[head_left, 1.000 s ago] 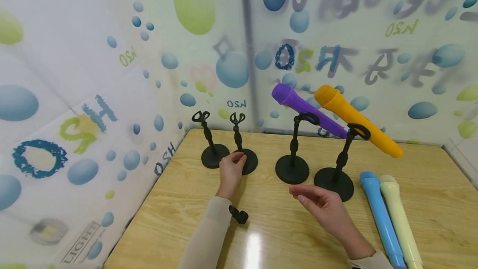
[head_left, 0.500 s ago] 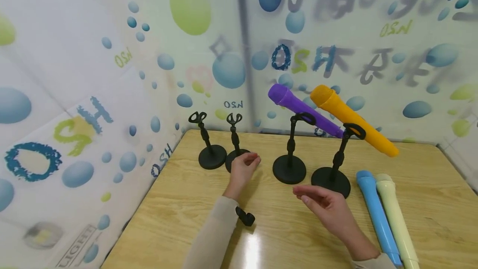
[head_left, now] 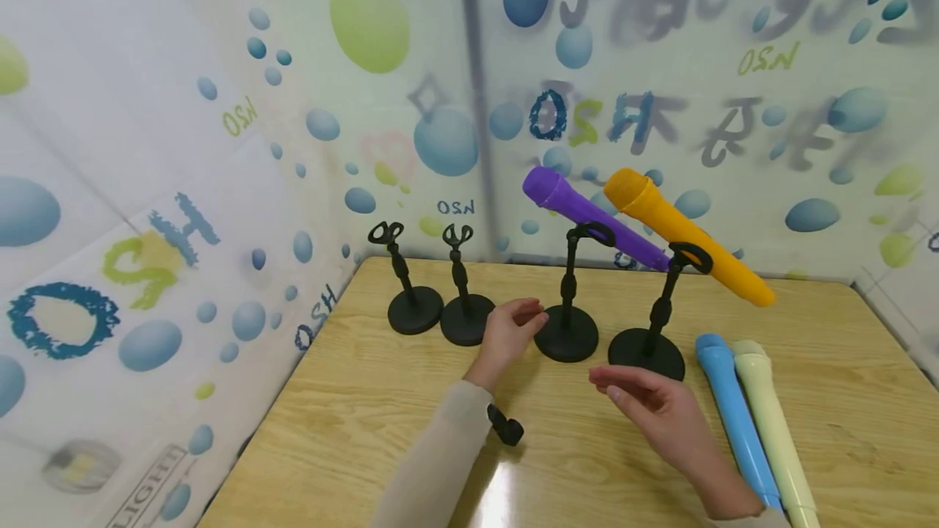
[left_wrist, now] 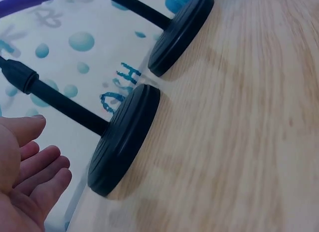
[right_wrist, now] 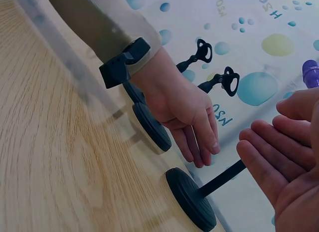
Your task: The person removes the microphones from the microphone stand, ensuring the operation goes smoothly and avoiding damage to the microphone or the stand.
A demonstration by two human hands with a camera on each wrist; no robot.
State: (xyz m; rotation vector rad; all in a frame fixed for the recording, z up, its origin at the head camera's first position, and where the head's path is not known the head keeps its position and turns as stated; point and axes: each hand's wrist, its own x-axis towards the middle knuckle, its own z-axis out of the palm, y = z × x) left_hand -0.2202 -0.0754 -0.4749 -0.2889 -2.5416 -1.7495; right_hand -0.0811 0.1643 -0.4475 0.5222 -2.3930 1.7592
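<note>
My left hand [head_left: 508, 336] holds nothing; its relaxed fingers reach the near left edge of the third microphone stand [head_left: 567, 334], which carries a purple microphone [head_left: 587, 214]. In the left wrist view its fingers [left_wrist: 45, 177] lie beside that stand's round base [left_wrist: 124, 139]. My right hand [head_left: 663, 414] hovers, fingers loosely extended and nothing in them, in front of the rightmost stand [head_left: 649, 353]. An orange microphone [head_left: 682, 231] leans in that stand's clip. Two stands without microphones, the far left one [head_left: 415, 310] and its neighbour [head_left: 466, 319], stand to the left.
A blue microphone [head_left: 737, 414] and a cream microphone [head_left: 776, 430] lie side by side on the wooden table [head_left: 352, 430] at the right. A patterned wall covering [head_left: 411, 145] rises behind the table and along its left side.
My left hand has moved right, from the second stand from the left to the stand with the purple microphone. My right hand has shifted slightly right. The stands have kept their places.
</note>
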